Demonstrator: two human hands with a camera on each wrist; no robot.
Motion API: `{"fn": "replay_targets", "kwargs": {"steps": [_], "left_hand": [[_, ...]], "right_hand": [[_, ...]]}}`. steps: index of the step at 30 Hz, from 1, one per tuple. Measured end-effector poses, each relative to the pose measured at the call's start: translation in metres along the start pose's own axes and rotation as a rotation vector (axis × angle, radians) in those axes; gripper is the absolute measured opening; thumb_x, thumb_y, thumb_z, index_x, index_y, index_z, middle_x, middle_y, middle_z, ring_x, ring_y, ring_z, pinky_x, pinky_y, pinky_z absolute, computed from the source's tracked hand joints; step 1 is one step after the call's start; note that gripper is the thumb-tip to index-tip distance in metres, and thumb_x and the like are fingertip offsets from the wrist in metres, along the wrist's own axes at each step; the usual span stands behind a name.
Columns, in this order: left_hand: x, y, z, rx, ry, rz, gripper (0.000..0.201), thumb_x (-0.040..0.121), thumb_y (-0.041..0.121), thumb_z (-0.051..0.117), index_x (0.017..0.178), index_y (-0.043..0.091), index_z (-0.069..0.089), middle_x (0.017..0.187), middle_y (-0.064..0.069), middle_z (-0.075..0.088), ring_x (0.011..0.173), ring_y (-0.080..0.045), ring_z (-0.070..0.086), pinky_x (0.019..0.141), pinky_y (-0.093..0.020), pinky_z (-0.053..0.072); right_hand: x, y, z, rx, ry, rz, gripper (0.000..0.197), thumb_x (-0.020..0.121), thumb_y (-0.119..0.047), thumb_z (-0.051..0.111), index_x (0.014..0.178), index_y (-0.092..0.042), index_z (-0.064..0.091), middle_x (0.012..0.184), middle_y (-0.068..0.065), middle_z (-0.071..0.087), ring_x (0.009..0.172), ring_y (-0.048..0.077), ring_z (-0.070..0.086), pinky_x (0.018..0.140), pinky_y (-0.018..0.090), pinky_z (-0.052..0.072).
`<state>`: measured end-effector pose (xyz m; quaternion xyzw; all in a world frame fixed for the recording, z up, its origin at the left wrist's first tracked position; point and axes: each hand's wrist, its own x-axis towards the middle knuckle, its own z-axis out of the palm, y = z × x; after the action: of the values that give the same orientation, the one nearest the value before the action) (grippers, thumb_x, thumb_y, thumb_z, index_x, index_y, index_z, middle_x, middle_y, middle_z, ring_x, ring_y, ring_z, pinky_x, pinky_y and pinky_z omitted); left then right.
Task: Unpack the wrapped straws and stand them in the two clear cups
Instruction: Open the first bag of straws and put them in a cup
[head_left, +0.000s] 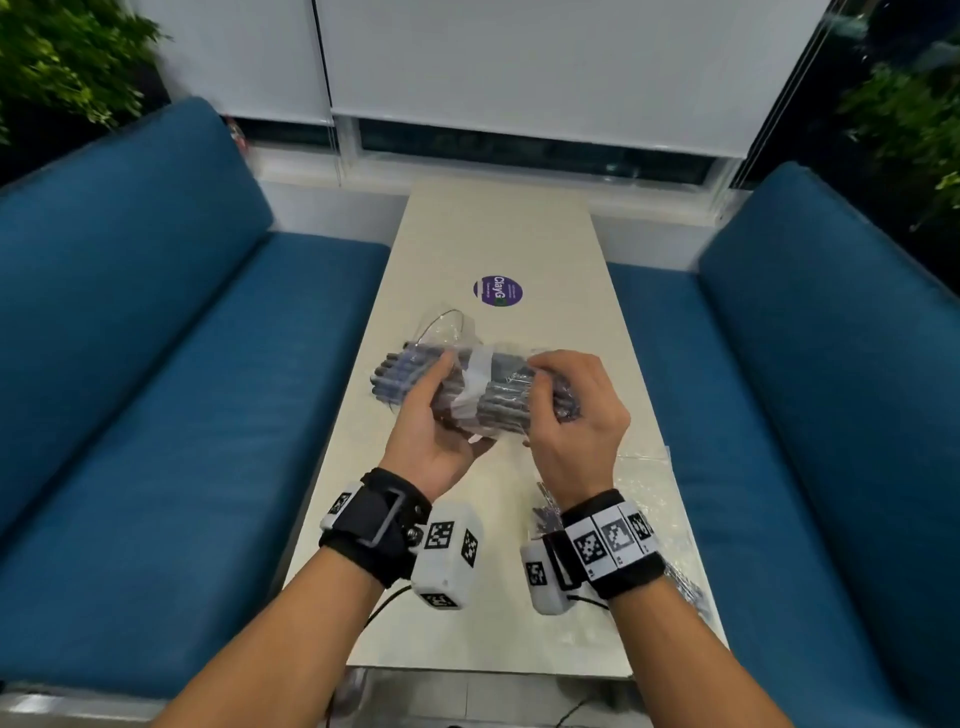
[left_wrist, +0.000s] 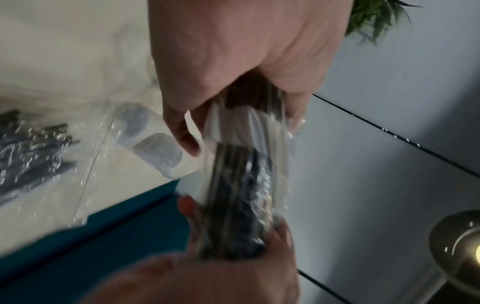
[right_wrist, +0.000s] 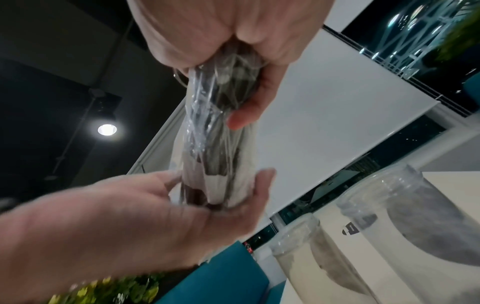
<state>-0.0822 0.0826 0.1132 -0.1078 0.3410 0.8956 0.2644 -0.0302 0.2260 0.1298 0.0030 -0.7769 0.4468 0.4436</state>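
A bundle of dark straws (head_left: 498, 395) in clear wrap, with a white paper band round its middle, is held level above the table. My left hand (head_left: 441, 395) grips its left half, thumb on top and fingers underneath. My right hand (head_left: 550, 395) grips the right end from above. The left wrist view shows the bundle (left_wrist: 241, 185) running from my left hand (left_wrist: 233, 61) to my right hand (left_wrist: 233, 257). Two clear cups (right_wrist: 311, 257) (right_wrist: 415, 216) stand together on the table. In the head view one clear cup (head_left: 447, 325) shows just behind the bundle.
The narrow cream table (head_left: 498, 234) carries a round purple sticker (head_left: 497, 290). A crumpled clear bag with more dark straws (head_left: 654, 499) lies near the table's right edge, under my right wrist. Blue benches (head_left: 182, 389) (head_left: 805, 415) flank the table.
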Motion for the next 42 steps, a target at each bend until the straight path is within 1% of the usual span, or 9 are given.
{"fn": "replay_targets", "kwargs": {"steps": [3, 8, 13, 18, 25, 28, 32, 38, 42], "left_hand": [[0.008, 0.002, -0.01, 0.137, -0.046, 0.028, 0.074, 0.084, 0.06, 0.077, 0.136, 0.009, 0.07, 0.127, -0.016, 0.073, 0.119, -0.035, 0.069, 0.112, -0.055, 0.049], [0.04, 0.0, -0.053, 0.418, 0.111, 0.177, 0.062, 0.071, 0.03, 0.073, 0.127, 0.005, 0.064, 0.113, -0.011, 0.065, 0.099, -0.027, 0.066, 0.085, -0.039, 0.053], [0.094, 0.009, -0.073, 1.237, 0.427, 0.242, 0.092, 0.087, 0.023, 0.086, 0.16, 0.009, 0.033, 0.156, -0.013, 0.033, 0.14, -0.034, 0.05, 0.118, -0.043, 0.046], [0.143, 0.01, -0.061, 1.398, 0.42, 0.284, 0.152, 0.061, 0.054, 0.1, 0.17, 0.013, 0.004, 0.178, -0.009, 0.014, 0.163, -0.03, 0.021, 0.13, -0.052, 0.029], [0.14, 0.002, -0.073, 1.326, 0.358, 0.521, 0.083, 0.068, 0.04, 0.096, 0.136, 0.03, 0.051, 0.134, 0.004, 0.059, 0.117, -0.021, 0.066, 0.096, -0.034, 0.055], [0.126, 0.0, -0.085, 1.341, 0.284, 0.567, 0.086, 0.066, 0.042, 0.096, 0.138, 0.03, 0.05, 0.133, 0.005, 0.058, 0.122, -0.02, 0.061, 0.101, -0.039, 0.055], [0.118, -0.005, -0.101, 1.306, 0.24, 0.528, 0.106, 0.061, 0.051, 0.1, 0.147, 0.03, 0.043, 0.137, 0.008, 0.05, 0.125, -0.015, 0.06, 0.106, -0.042, 0.057], [0.112, -0.01, -0.103, 1.252, 0.245, 0.529, 0.106, 0.058, 0.056, 0.102, 0.144, 0.032, 0.045, 0.135, 0.011, 0.066, 0.118, -0.011, 0.068, 0.102, -0.04, 0.059], [0.109, -0.012, -0.106, 1.269, 0.226, 0.56, 0.103, 0.059, 0.039, 0.104, 0.143, 0.031, 0.045, 0.13, 0.011, 0.066, 0.115, -0.013, 0.067, 0.102, -0.04, 0.058]], "right_hand": [[0.026, 0.011, -0.009, 0.007, 0.08, 0.09, 0.011, 0.091, -0.001, 0.067, 0.097, -0.006, 0.076, 0.097, 0.006, 0.073, 0.085, 0.009, 0.068, 0.071, 0.011, 0.051], [0.07, 0.032, -0.016, -0.064, 0.159, 0.079, 0.009, 0.09, -0.009, 0.068, 0.093, -0.008, 0.076, 0.091, 0.003, 0.073, 0.077, 0.011, 0.067, 0.072, 0.012, 0.049], [0.087, 0.053, -0.001, -0.09, 0.154, 0.105, 0.008, 0.09, -0.009, 0.069, 0.093, -0.01, 0.076, 0.093, 0.004, 0.073, 0.078, 0.007, 0.066, 0.073, 0.011, 0.049], [0.081, 0.067, 0.026, -0.177, -0.027, 0.01, 0.007, 0.09, -0.001, 0.07, 0.094, -0.005, 0.075, 0.096, 0.009, 0.07, 0.077, 0.001, 0.06, 0.075, 0.002, 0.043], [0.081, 0.07, 0.032, -0.253, -0.182, 0.035, 0.003, 0.091, -0.008, 0.071, 0.093, -0.008, 0.074, 0.095, 0.007, 0.067, 0.079, 0.012, 0.061, 0.074, -0.001, 0.04], [0.097, 0.069, 0.033, -0.273, -0.251, 0.107, 0.005, 0.09, -0.015, 0.07, 0.091, -0.012, 0.075, 0.09, 0.007, 0.07, 0.079, 0.02, 0.065, 0.073, 0.006, 0.045], [0.114, 0.057, 0.036, -0.309, -0.373, 0.317, 0.013, 0.093, -0.02, 0.067, 0.097, -0.011, 0.076, 0.082, -0.01, 0.061, 0.08, 0.008, 0.054, 0.074, 0.044, 0.062], [0.123, 0.049, 0.037, -0.382, -0.431, 0.416, 0.017, 0.095, -0.022, 0.064, 0.102, -0.011, 0.076, 0.094, 0.002, 0.064, 0.08, 0.004, 0.042, 0.048, 0.027, 0.058], [0.128, 0.051, 0.037, -0.403, -0.352, 0.352, 0.016, 0.092, -0.021, 0.066, 0.095, -0.008, 0.076, 0.085, -0.001, 0.068, 0.076, 0.009, 0.05, 0.07, 0.036, 0.058]]}}
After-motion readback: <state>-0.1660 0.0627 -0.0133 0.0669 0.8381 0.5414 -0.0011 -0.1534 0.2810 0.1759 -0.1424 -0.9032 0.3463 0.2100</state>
